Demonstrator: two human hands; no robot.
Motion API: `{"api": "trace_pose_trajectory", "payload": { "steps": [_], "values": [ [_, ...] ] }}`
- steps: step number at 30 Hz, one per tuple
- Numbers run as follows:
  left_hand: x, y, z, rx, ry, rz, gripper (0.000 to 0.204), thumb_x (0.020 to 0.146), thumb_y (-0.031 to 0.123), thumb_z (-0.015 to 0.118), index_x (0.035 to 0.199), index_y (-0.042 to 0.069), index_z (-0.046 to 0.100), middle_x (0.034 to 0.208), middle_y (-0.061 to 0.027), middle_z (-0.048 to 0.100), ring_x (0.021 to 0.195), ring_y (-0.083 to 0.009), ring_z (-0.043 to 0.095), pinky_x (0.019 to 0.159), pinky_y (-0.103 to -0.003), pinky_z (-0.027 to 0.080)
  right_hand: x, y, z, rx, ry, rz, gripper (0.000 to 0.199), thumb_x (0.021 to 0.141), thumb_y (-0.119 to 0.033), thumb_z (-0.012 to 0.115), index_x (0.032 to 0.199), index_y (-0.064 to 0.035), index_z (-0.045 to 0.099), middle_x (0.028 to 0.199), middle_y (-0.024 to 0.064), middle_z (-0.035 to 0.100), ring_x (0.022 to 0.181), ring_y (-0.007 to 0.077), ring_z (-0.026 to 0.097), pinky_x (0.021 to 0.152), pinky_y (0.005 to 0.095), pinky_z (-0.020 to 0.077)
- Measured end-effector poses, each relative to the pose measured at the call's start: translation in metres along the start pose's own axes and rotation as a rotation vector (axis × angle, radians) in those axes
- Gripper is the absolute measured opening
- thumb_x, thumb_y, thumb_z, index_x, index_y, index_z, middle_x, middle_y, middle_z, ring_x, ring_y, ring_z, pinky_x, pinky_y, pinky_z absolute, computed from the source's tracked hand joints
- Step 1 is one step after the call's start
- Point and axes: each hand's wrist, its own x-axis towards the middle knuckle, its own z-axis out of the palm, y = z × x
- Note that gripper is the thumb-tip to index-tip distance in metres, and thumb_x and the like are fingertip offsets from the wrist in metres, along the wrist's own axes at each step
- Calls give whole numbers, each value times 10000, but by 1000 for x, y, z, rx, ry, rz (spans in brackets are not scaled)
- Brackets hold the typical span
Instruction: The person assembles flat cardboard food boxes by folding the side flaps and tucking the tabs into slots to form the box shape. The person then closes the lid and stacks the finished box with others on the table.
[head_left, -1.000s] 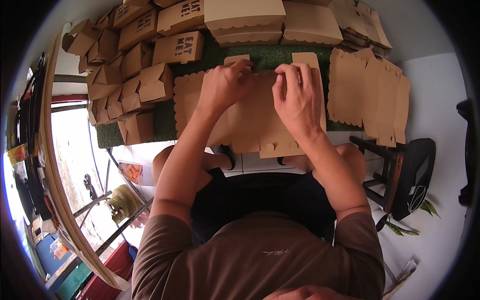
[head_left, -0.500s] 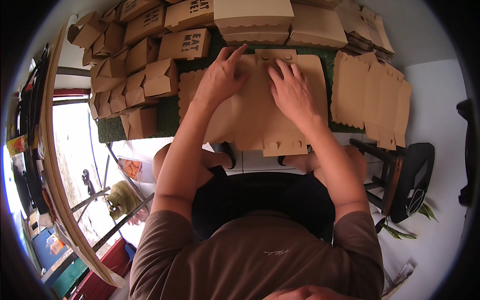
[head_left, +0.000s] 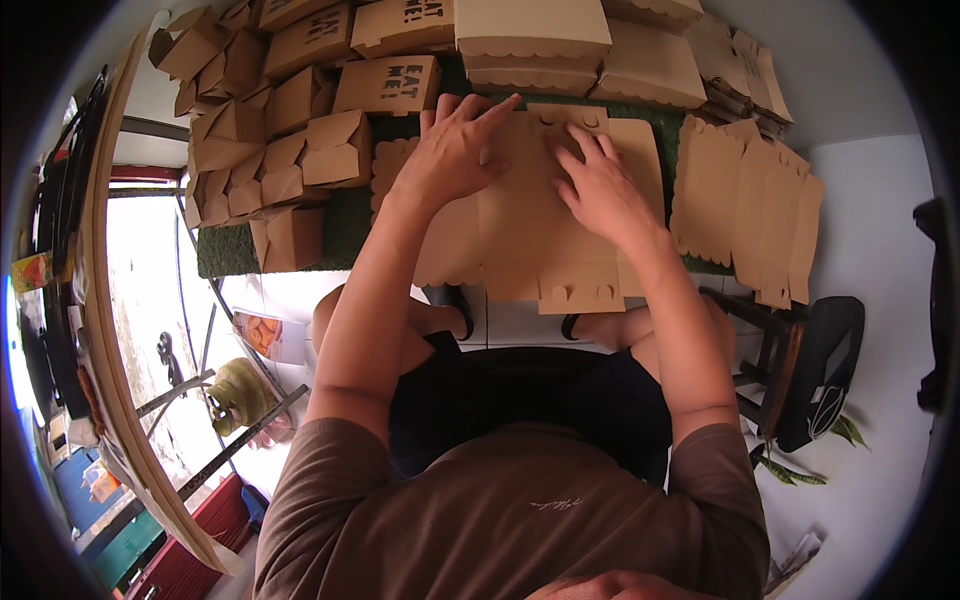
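1. One view only, from the person's head, so no second view shares the scene.
2. It looks steeply down over the chest and forearms onto the tabletop (head_left: 345, 225).
3. It sits close, and the fisheye bends edges toward the rim.

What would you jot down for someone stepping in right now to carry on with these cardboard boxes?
Left hand: open, palm flat on the unfolded box blank.
Right hand: open, fingers spread, pressing the same blank.
The blank lies flat on the green mat, its near edge hanging over the table edge.
Done: folded boxes piled at left and along the back.
Left: this blank is not yet folded up; a stack of flat blanks waits at right.
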Motion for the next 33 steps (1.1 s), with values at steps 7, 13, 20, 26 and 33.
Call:
{"api": "trace_pose_trajectory", "payload": {
  "steps": [7,13,20,26,33],
  "values": [
    [-5,-3,-18,-142,-131,-25,641,924,202,928,1549,229,789,1435,-76,767,1387,-319,693,1242,-531,505,4,-1,-5,74,-29,36,606,1109,-241,781,1676,-92,628,1750,216,538,1527,449,558,1289,574,509],
    [-25,5,-25,-123,-152,7,424,930,181,885,1351,128,886,1442,-41,775,1374,-293,706,1209,-491,540,3,-14,-8,-21,16,32,631,1080,-183,789,1684,-100,629,1689,180,570,1471,400,593,1194,578,550],
    [-44,24,-9,67,-103,6,503,905,59,811,1408,58,819,1507,-12,745,1344,-286,694,1125,-470,564,9,-36,-11,-5,-42,-50,835,913,29,832,1706,-119,619,1606,128,602,1434,351,627,1178,525,565],
    [-59,43,10,176,4,-11,556,903,59,821,1455,8,777,1555,-64,725,1324,-284,696,1052,-454,567,11,-50,-3,-17,-29,-76,707,992,61,654,1683,-90,642,1581,131,624,1450,349,629,1221,496,559],
    [-61,49,21,222,47,15,474,990,76,667,1427,-66,781,1568,-187,732,1305,-321,703,1063,-455,539,11,-52,-5,-73,-30,-117,549,1040,-8,649,1586,-9,713,1579,146,646,1392,341,668,1154,465,613]
  ]
}}
